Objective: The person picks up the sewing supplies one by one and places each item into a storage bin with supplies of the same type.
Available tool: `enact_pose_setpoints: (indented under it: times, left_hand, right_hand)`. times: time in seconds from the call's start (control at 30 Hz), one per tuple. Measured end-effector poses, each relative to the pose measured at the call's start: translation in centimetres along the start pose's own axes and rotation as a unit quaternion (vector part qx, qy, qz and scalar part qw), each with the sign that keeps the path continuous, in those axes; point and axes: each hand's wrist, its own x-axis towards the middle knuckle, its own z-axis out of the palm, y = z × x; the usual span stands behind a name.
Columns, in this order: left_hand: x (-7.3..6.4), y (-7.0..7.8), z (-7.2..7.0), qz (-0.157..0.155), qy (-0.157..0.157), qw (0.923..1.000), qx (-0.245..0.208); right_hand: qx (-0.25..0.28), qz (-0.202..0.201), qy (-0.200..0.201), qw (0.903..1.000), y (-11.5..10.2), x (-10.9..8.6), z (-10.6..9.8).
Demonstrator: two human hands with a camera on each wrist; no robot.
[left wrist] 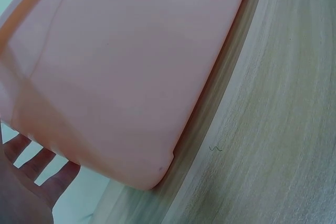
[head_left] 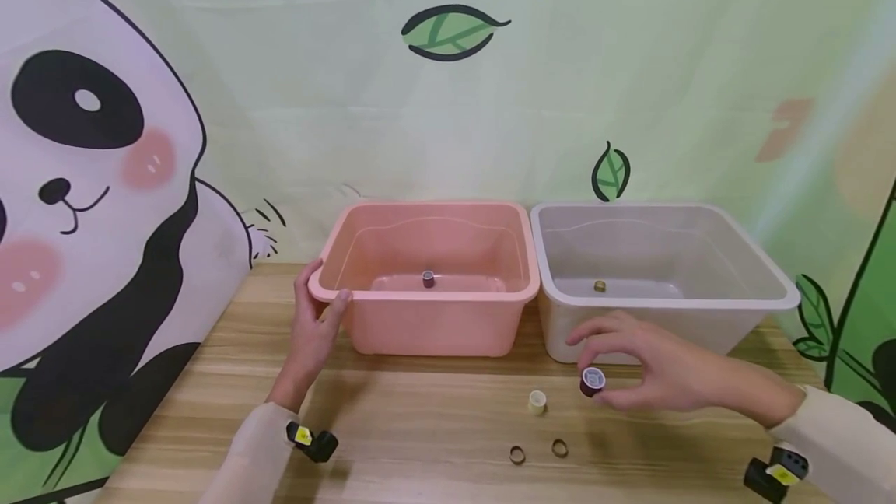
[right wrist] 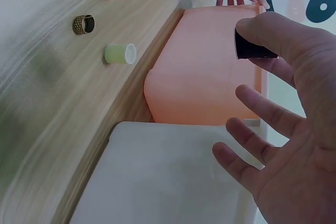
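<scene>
In the head view my left hand (head_left: 315, 333) grips the front left corner of the pink bin (head_left: 434, 325), thumb on the rim and fingers along its side. My right hand (head_left: 658, 364) pinches a small dark spool of thread (head_left: 592, 383) between thumb and index finger, in front of the grey bin (head_left: 665, 303). The right wrist view shows its other fingers spread apart. A pale green spool (head_left: 537, 403) stands on the table to the left of the held one. Nearer me lie two brass ring thimbles, the left thimble (head_left: 517, 455) and the right thimble (head_left: 559, 448).
Inside the pink bin is a dark spool (head_left: 428, 279); inside the grey bin is a brass thimble (head_left: 600, 286). Both bins stand side by side at the back of the wooden table (head_left: 420, 426), before a printed panda cloth (head_left: 315, 99).
</scene>
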Motion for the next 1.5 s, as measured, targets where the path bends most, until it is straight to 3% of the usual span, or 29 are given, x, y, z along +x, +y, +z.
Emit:
enact_pose_setpoints:
  times: [0.33,0.6,1.0,1.5]
  left_hand:
    - [0.1,-0.3,-0.2,-0.003,0.004,1.0000,0.007]
    - [0.0,-0.5,-0.2,0.006,0.007,0.9999,-0.005]
    - [0.1,-0.3,-0.2,0.008,0.001,0.9999,-0.008]
    - [0.1,-0.3,0.0,0.019,0.007,0.9995,-0.023]
  right_hand:
    - [0.017,-0.030,-0.021,0.9992,-0.4,1.7,-1.4]
    - [0.026,0.009,-0.042,0.9987,-0.9,3.2,-2.9]
    - [0.070,-0.014,-0.026,0.9971,-0.2,6.1,-4.8]
    - [0.047,0.020,-0.044,0.9977,0.6,10.0,-7.1]
